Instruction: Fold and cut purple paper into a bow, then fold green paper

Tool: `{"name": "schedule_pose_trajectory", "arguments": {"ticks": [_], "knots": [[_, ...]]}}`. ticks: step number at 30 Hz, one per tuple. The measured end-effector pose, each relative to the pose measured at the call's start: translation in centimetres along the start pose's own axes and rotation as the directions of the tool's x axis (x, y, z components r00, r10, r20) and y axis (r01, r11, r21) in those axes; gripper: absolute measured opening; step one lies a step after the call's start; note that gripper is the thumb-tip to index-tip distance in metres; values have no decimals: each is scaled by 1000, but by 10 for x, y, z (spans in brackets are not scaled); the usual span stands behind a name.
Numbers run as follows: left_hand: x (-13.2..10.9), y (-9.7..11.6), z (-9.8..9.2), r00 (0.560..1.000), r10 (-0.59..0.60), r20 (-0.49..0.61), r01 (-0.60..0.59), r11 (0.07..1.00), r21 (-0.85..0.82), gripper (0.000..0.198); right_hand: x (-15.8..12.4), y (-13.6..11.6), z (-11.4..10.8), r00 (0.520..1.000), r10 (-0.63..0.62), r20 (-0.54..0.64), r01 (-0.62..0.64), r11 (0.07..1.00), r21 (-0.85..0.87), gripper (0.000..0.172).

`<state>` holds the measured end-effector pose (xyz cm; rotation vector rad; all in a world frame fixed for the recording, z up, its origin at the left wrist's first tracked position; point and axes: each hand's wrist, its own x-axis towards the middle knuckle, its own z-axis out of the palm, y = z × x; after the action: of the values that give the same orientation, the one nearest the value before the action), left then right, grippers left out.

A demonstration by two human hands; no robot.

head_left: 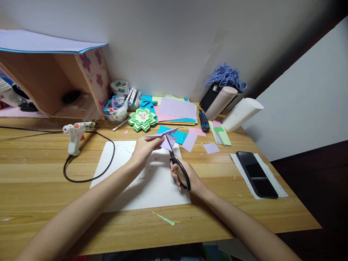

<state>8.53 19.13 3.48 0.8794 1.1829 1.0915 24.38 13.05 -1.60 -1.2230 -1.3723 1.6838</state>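
Observation:
My left hand [146,149] grips a folded piece of lilac paper [168,143], holding it above a white sheet [152,192] on the wooden table. In my right hand [185,174] is a pair of black-handled scissors [186,177], fingers wrapped in the loops. The scissor blades point up and away and lie across the lilac paper, close to my left fingertips; whether they are biting into it is hard to make out. Beyond the paper lies a blue paper piece [181,137], partly covered by it.
A glue gun [74,137] with a looping cord stands left. Behind are a layered green paper flower [143,119], a tub of scraps [115,113], coloured sheets [178,108] and a utility knife [203,120]. Paper rectangles [189,141] lie near; a phone [257,174] rests right.

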Motion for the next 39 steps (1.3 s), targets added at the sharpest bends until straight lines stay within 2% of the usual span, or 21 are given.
{"name": "schedule_pose_trajectory", "arguments": {"ticks": [4, 9, 13, 15, 16, 18, 19, 21, 23, 25, 27, 28, 30, 31, 32, 34, 36, 39], "knots": [[-1, -1, 1, 1000, -1, 6, 1, 1000, -6, 30, 0, -2, -1, 1000, 21, 2, -21, 1000, -7, 51], [2, -1, -2, 1000, 0, 23, 1, 1000, -31, 30, 0, 1, 1, 1000, 8, 10, -7, 999, -50, 57], [7, 2, -7, 998, 64, -16, -66, 991, -118, 28, -3, -10, -3, 999, -17, 40, 20, 997, -81, 60], [10, 3, -8, 994, 100, -42, -106, 980, -166, 27, -2, -20, -14, 998, -46, -41, 38, 981, -192, 55], [11, 3, -8, 993, 113, -41, -118, 977, -179, 27, -1, -25, -22, 989, -80, -125, 40, 955, -293, 51], [12, 2, -8, 992, 128, -17, -129, 974, -188, 26, 3, -33, -41, 923, -190, -334, -35, 825, -564, 42], [13, 1, -7, 991, 130, -2, -128, 974, -188, 27, 5, -36, -51, 881, -239, -409, -121, 722, -681, 38], [13, -2, -6, 991, 129, 28, -122, 974, -189, 30, 10, -38, -69, 809, -279, -518, -325, 523, -788, 28], [12, -5, -4, 993, 112, 41, -103, 976, -190, 32, 14, -36, -82, 792, -258, -553, -436, 395, -809, 24], [10, -7, -2, 995, 91, 44, -81, 978, -190, 34, 16, -32, -89, 804, -242, -543, -452, 343, -823, 25], [9, -9, 1, 996, 77, 54, -66, 980, -187, 35, 16, -30, -90, 799, -304, -519, -404, 367, -838, 26], [8, -11, 2, 995, 74, 62, -61, 981, -184, 35, 17, -29, -88, 784, -357, -508, -352, 419, -837, 27], [6, -14, 4, 995, 68, 76, -53, 983, -178, 35, 17, -30, -82, 770, -425, -476, -154, 600, -785, 30], [5, -15, 5, 995, 61, 79, -46, 984, -171, 35, 18, -30, -77, 792, -417, -446, -24, 709, -705, 32], [4, -17, 6, 995, 49, 85, -35, 987, -159, 35, 19, -31, -72, 836, -382, -395, 95, 809, -581, 34], [2, -21, 8, 994, 22, 108, -9, 993, -118, 34, 21, -31, -63, 913, -303, -274, 217, 928, -303, 40], [-1, -24, 9, 989, 8, 150, 2, 998, -67, 33, 23, -30, -54, 936, -275, -222, 255, 960, -115, 46], [-5, -26, 11, 983, 26, 180, -25, 1000, -7, 30, 25, -27, -46, 940, -243, -238, 261, 964, 47, 43]]}}
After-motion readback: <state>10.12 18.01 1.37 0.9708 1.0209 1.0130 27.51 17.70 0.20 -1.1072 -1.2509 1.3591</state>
